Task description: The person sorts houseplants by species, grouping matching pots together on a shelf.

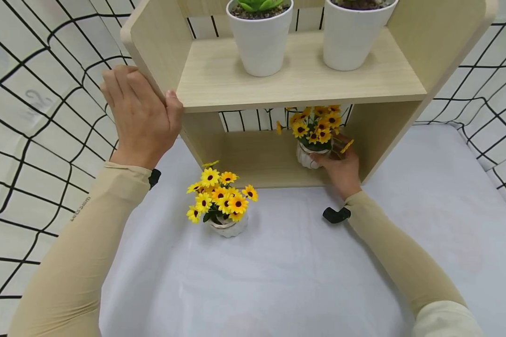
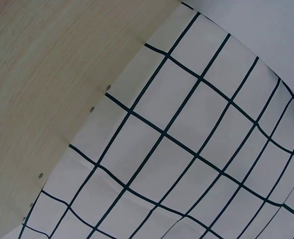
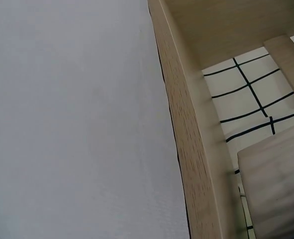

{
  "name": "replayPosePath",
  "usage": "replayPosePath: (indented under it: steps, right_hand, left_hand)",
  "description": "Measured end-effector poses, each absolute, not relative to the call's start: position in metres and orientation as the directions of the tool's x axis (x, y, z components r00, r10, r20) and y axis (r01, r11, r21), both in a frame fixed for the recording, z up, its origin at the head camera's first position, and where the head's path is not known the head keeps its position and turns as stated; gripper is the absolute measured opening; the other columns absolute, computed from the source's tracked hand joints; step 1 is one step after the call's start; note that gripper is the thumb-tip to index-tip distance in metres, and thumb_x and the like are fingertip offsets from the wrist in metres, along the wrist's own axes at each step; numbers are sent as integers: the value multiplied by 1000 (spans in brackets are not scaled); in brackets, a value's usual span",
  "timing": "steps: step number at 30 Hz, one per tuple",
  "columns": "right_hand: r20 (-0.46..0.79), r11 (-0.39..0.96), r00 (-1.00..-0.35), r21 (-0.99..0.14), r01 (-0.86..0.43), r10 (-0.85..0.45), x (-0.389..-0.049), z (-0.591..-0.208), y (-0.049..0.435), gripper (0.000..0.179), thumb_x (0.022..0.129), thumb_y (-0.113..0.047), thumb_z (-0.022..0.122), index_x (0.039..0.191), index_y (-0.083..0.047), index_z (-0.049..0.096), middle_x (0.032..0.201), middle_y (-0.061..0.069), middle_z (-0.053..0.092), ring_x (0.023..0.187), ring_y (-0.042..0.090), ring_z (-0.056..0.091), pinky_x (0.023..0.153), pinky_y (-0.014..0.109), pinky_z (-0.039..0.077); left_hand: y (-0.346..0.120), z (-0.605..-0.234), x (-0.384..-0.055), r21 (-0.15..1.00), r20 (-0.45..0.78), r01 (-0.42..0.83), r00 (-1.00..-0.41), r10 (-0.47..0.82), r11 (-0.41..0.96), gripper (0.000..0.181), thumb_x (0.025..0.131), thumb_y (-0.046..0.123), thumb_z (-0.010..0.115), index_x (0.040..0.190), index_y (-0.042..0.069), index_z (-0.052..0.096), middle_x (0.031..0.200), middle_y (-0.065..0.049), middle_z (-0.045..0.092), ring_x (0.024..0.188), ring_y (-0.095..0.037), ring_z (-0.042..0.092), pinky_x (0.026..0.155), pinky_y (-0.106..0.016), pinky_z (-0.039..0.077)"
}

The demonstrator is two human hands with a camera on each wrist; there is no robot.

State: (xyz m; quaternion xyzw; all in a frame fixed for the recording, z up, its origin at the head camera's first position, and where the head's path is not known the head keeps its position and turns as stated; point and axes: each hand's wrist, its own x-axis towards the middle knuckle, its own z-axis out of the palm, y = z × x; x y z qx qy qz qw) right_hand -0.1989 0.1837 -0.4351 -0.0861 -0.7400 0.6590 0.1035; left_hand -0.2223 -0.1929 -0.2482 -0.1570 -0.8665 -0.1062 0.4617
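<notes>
A light wooden shelf unit point(image 1: 303, 89) stands on the white cloth. My left hand point(image 1: 141, 112) grips its left side panel, thumb on the front edge and fingers along the outside. Inside the lower compartment, toward the right, my right hand point(image 1: 343, 168) holds a potted yellow artificial sunflower plant point(image 1: 314, 128) by its small whitish pot, which also shows at the edge of the right wrist view as a pale pot point(image 3: 276, 184). A second potted sunflower plant point(image 1: 221, 199) sits on the cloth in front of the unit's left side. In the left wrist view only the wooden panel point(image 2: 62, 64) appears, no fingers.
On the upper shelf stand two white pots, the left pot point(image 1: 261, 42) with a green succulent and the right pot point(image 1: 354, 37) cut off at the top. Black wire grid panels point(image 1: 38, 135) rise left, right and behind. White cloth point(image 1: 253, 276) covers the surface in front.
</notes>
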Motion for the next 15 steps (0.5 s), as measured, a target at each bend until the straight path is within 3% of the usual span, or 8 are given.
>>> replayPosePath:
  steps: [15]
  right_hand:
    - [-2,107,-951,-994,37,308,-206,-442,186,79,78,-34,89,146,-24,51,152,2,55,139,22,55,115,38,46]
  left_hand:
    - [-193,-249,-223,31,827,361,-533,179,932,48,99,34,30,123,-5,42,118,-29,46,109,-44,35,94,-55,21]
